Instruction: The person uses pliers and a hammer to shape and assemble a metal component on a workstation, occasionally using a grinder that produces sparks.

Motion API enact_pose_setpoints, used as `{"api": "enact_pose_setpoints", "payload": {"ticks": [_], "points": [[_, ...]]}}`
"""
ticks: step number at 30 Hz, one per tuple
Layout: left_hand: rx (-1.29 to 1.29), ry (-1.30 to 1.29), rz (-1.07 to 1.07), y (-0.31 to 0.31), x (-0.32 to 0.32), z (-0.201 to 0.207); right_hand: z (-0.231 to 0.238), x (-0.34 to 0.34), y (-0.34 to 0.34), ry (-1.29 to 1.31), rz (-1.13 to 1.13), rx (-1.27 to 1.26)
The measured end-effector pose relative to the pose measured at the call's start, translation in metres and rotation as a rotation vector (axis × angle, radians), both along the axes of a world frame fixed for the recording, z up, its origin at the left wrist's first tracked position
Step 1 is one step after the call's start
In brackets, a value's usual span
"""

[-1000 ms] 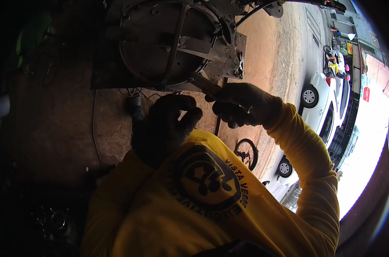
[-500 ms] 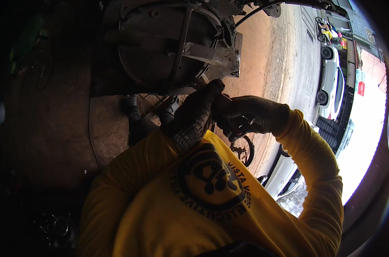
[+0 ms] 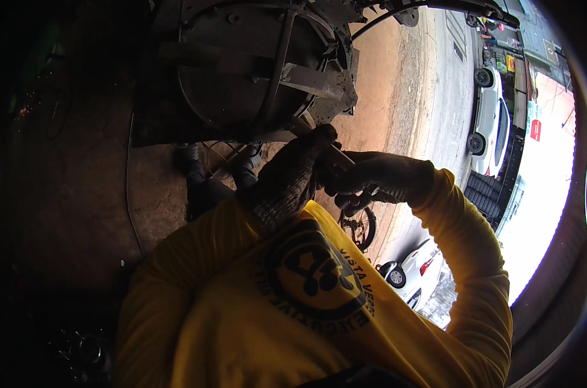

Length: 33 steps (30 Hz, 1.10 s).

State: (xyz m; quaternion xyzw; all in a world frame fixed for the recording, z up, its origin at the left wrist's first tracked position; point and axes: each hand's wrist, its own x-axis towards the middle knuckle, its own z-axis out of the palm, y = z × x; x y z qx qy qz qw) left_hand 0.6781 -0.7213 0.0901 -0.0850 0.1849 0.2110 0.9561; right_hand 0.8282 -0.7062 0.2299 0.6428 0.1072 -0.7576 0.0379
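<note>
Sunlit road (image 3: 445, 97) runs right of the disc (image 3: 232, 87), our landmark; left of it the bg is v. dark, w/ brown floor (image 3: 67, 213) & a thin cord (image 3: 129, 187) below-left. Main change in the last 1 sec: our L hand (image 3: 293, 165) was apart w/ fingers curled on nothing we could see; now it's on the bar (image 3: 340, 158), just below-right of the disc. It got there by approx. 0.5 sec ago & has stayed. R hand (image 3: 374, 178), farther right, has its fingers curled round the bar's lower end, as before. L hand looks wrapped round the bar higher up, tho most of its fingers are hidden. So we judge it's gone from a 1-hand to a 2-hand hold, prob. steadier. Bar's upper end points up toward the disc's lower-right rim; can't tell if they touch.

Elsewhere: white car (image 3: 490, 119) well right of the disc sits differently, & a 2nd car (image 3: 423, 271) shows its tail light below-right, near the bike wheel (image 3: 364, 229). Faint orange glints (image 3: 25, 111) now show far left of the disc; source unclear.
</note>
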Motion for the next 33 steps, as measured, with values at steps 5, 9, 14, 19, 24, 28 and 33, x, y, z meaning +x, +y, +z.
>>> {"api": "enact_pose_setpoints", "payload": {"ticks": [5,9,14,19,24,28,33], "points": [[-0.058,-0.009,0.026,0.004,-0.005,0.013,0.004,-0.002,0.004,0.043,-0.084,-0.006],[-0.037,-0.057,0.042,0.008,-0.007,0.020,-0.005,0.005,0.001,0.154,-0.094,0.066],[-0.009,-0.041,0.071,0.002,0.000,0.014,-0.012,0.011,-0.006,0.152,-0.023,0.222],[-0.027,-0.035,0.014,0.007,-0.003,0.009,0.001,-0.002,0.007,0.006,-0.139,0.015],[0.043,0.135,0.055,0.005,0.001,0.019,0.010,-0.011,0.017,-0.074,-0.107,-0.061],[0.070,0.159,0.008,0.001,0.008,0.003,0.008,-0.013,0.015,-0.035,-0.103,-0.079],[0.061,0.181,0.020,0.000,0.003,0.005,0.006,-0.018,0.018,-0.042,-0.022,-0.071]]}}
